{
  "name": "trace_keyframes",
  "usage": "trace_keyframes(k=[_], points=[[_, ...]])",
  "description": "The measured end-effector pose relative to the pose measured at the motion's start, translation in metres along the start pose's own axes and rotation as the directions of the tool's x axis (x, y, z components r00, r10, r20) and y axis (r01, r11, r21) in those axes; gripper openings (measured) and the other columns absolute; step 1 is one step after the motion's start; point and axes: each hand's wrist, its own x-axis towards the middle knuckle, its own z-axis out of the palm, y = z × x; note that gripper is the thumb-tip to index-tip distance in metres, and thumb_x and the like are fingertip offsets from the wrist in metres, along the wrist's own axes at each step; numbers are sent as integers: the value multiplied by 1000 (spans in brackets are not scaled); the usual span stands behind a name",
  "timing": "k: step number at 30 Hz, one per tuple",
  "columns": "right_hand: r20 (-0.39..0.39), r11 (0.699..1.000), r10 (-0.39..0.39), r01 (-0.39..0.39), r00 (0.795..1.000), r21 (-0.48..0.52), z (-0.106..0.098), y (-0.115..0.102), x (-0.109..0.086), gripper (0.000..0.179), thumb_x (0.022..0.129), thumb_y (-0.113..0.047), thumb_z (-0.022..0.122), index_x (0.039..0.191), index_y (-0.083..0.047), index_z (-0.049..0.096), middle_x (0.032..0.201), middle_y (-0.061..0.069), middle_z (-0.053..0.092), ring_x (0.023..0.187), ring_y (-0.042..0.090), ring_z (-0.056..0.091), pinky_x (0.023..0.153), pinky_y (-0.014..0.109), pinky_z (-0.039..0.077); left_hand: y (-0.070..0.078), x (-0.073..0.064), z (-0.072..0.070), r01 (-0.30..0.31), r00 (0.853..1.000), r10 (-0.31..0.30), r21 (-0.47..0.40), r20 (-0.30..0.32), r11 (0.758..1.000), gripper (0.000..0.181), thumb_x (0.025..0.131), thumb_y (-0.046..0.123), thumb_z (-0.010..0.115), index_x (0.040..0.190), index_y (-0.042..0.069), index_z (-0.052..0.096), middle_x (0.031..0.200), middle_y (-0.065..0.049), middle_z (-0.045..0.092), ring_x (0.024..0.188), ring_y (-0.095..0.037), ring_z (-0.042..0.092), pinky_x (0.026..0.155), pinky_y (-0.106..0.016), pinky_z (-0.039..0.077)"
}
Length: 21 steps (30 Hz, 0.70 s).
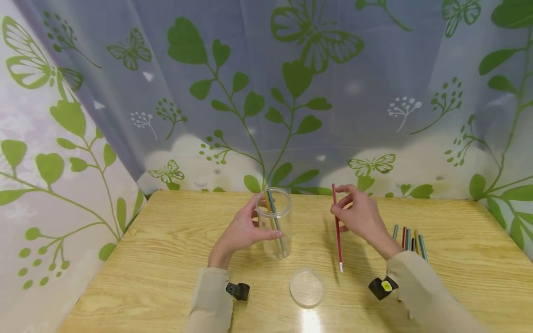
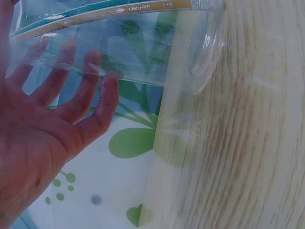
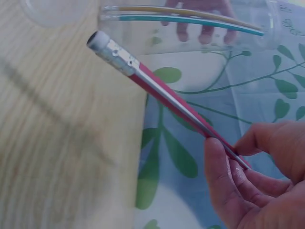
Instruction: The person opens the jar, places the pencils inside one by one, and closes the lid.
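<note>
My left hand (image 1: 243, 226) grips a clear plastic jar (image 1: 287, 238), its fingers and thumb curved round the side. Inside the jar lean a yellow pencil (image 2: 114, 14) and a teal pencil (image 3: 190, 20), their eraser ends at the bottom. To the right of the jar, my right hand (image 1: 362, 215) pinches a red pencil (image 1: 337, 231) near its upper end. This pencil hangs nearly upright above the table, with its white eraser (image 3: 98, 41) downward. A round clear lid (image 1: 306, 287) lies flat on the table in front of the jar.
Several pencils (image 1: 412, 240) lie side by side on the wooden table (image 1: 158, 277), partly behind the right forearm. A printed curtain (image 1: 250, 115) with leaves and butterflies hangs along the table's back edge.
</note>
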Motion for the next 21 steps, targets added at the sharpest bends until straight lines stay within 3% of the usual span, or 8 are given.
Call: trace_keyframes(k=[10,21], points=[[-55,995,-23,28,998,95,-12,-21,-3,55,94,-10,63,147,-8,46,103,15,64,72,15,70,57,35,62,1,-1,0,-6,1000,6,-13,3,1000,90,76,30,90,150,37,40,143,-5,51,116,-27,58,94,-40,52],[-187,974,-109,143,976,176,-20,-42,-1,60,92,-6,62,149,-10,43,99,15,64,67,6,68,55,36,62,1,0,0,0,1000,0,-8,4,1000,89,75,30,91,150,36,41,143,-5,51,116,-28,58,94,-40,51]])
